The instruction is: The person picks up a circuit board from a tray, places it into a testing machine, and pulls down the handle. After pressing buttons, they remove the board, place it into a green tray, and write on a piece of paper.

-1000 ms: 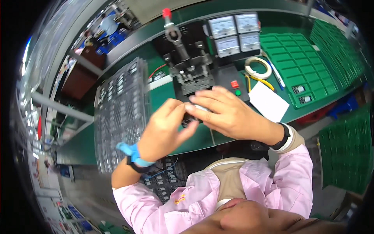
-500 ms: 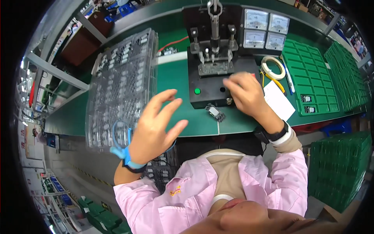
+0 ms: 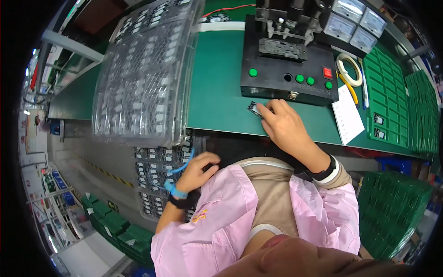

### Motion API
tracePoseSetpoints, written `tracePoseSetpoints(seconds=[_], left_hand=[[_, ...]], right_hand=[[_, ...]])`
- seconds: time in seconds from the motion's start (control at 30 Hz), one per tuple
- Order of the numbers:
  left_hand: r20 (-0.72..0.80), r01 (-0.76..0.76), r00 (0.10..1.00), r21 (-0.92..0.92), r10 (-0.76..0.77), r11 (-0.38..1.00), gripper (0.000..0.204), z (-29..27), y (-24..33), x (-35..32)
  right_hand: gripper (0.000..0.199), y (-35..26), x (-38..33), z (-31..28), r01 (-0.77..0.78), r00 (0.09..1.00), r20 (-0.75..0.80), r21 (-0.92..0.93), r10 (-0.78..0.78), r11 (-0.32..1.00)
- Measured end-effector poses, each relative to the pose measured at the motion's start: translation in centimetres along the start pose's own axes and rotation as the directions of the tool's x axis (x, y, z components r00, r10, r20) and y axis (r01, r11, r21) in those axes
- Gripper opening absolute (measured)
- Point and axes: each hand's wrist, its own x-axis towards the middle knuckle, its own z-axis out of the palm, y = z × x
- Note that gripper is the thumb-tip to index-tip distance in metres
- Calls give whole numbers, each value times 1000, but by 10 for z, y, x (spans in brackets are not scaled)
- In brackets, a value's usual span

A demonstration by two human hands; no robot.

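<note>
My right hand (image 3: 282, 123) rests on the green bench mat (image 3: 217, 97), its fingertips pinching a small dark component (image 3: 254, 109) just in front of the black test fixture (image 3: 288, 69). My left hand (image 3: 197, 171) hangs low by my lap, below the bench edge, with loosely curled fingers over a clear tray of small dark parts (image 3: 157, 161). It wears a blue wrist strap (image 3: 173, 188) with a coiled cord. Whether it grips anything is hidden.
A stack of clear plastic part trays (image 3: 143, 74) covers the bench's left side. Green compartment trays (image 3: 392, 92) lie at the right, with a white paper slip (image 3: 347, 115), a tape roll (image 3: 349, 69) and analog meters (image 3: 355, 21). More green trays (image 3: 392, 207) stand by my right knee.
My left hand dropped from above the bench to my lap area. My right hand moved off the fixture down to the small component on the mat. The view tilted downward.
</note>
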Motion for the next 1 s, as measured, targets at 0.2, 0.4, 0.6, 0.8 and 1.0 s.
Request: tracePoseSetpoints(seconds=[0.2, 0.4, 0.6, 0.8, 1.0], left_hand=[[-77, 120, 989, -42, -123, 992, 21, 14, -3, -45], [-354, -333, 853, 198, 384, 922, 34, 7, 75, 76], [-57, -135, 991, -287, 123, 948, 40, 8, 93, 131], [-314, -353, 926, -524, 209, 775, 40, 36, 87, 152], [-368, -394, 674, 554, 640, 733, 49, 6, 90, 159]], right_hand=[[28, 13, -5, 1, -15, 993, -108, 263, 45, 965], [21, 4, -13, -29, -249, 968, 141, 646, 207, 721], [19, -14, -13, -38, -26, 923, -172, 865, 345, 501], [20, -18, 0, -14, 117, 861, -263, 935, 435, 334], [24, 39, 61, -64, 134, 877, -461, -30, -133, 991]])
